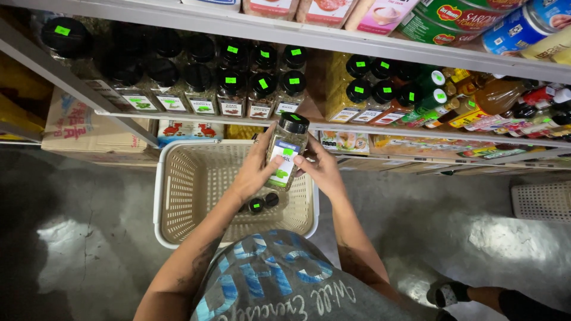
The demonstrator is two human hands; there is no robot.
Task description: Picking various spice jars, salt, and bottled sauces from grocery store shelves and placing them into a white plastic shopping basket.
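I hold a clear spice jar (287, 150) of green dried herbs, with a black lid and a white label, upright in both hands. My left hand (257, 169) wraps its left side and my right hand (322, 168) supports its right side. The jar hangs above a beige plastic basket (178, 196) on the floor. Two small black-lidded jars (263, 203) lie at the bottom of the basket, just under my left wrist.
Metal shelves ahead carry rows of black-lidded spice jars (232, 89) with green stickers, yellow-filled jars (351, 89) and sauce bottles (488, 101). Cans (470, 21) sit on the top shelf. A cardboard box (77, 128) stands low left; another basket (544, 199) at right.
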